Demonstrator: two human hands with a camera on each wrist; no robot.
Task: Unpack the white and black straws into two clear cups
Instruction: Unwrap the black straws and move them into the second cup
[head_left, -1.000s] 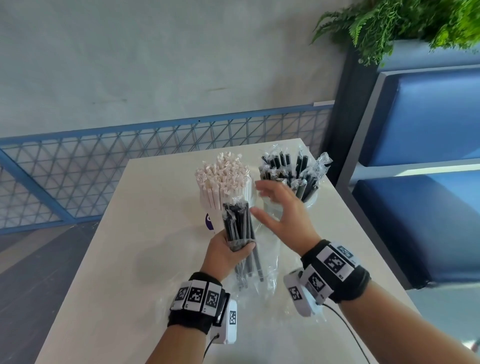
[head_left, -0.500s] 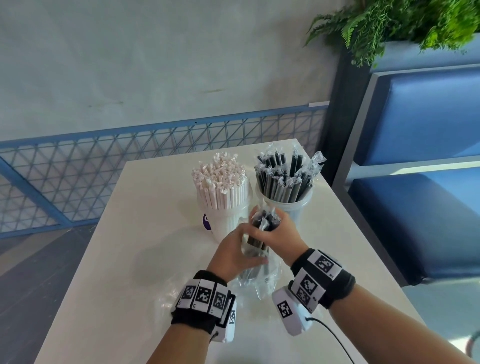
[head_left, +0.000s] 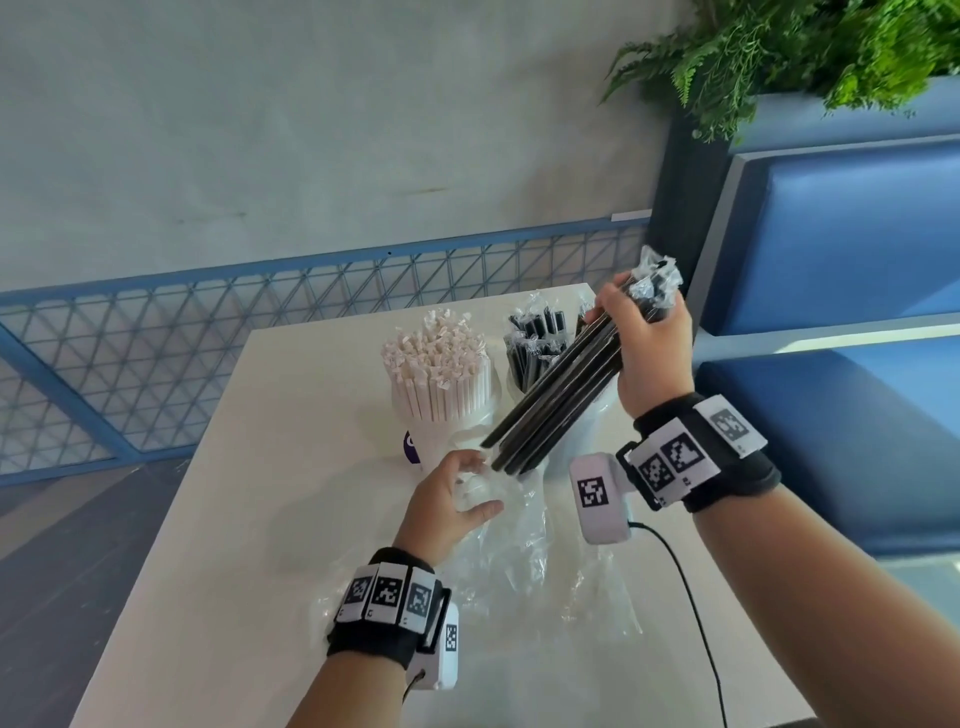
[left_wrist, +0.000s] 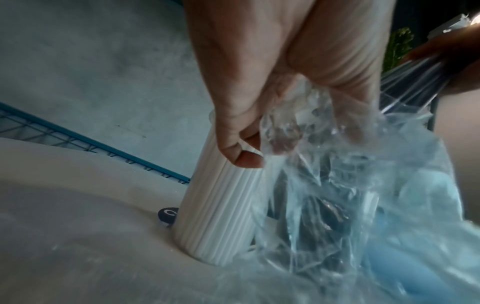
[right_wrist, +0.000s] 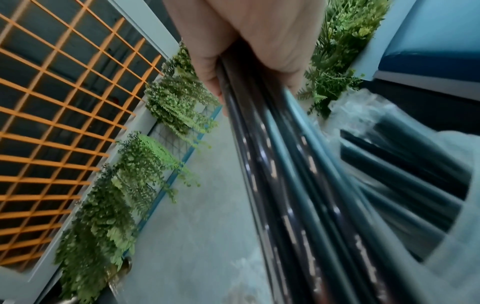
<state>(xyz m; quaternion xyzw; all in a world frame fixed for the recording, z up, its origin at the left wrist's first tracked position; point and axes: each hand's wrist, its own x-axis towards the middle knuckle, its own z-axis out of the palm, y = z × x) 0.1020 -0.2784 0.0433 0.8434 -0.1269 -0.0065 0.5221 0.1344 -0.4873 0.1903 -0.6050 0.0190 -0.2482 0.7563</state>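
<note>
The right hand (head_left: 652, 345) is gripping a bundle of black straws (head_left: 553, 402) near its upper end, fingers curled tight around it, and is holding it tilted in the air above the table (head_left: 218, 519). The bundle's lower end is pointing down toward the left hand (head_left: 447, 506), while its crinkled wrapper tips are sticking out above the right fist. The left hand is clutching the crumpled clear bag (head_left: 524, 540), its fingers and thumb pinching the plastic, low over the table and just in front of the cups. The rest of the bag is lying spread on the tabletop between the two forearms.

Behind the left hand, a clear cup (head_left: 441, 436) is standing upright, packed full of white straws (head_left: 439, 371) in paper wrappers. Just to its right, a second cup (head_left: 584, 431) is holding black straws in clear wrappers (head_left: 535, 338), partly hidden behind the raised bundle.

Beyond the table a blue mesh railing (head_left: 156, 364) is running along a grey wall; to the right are blue cushioned benches (head_left: 841, 234) with a green plant (head_left: 779, 52) above them.
</note>
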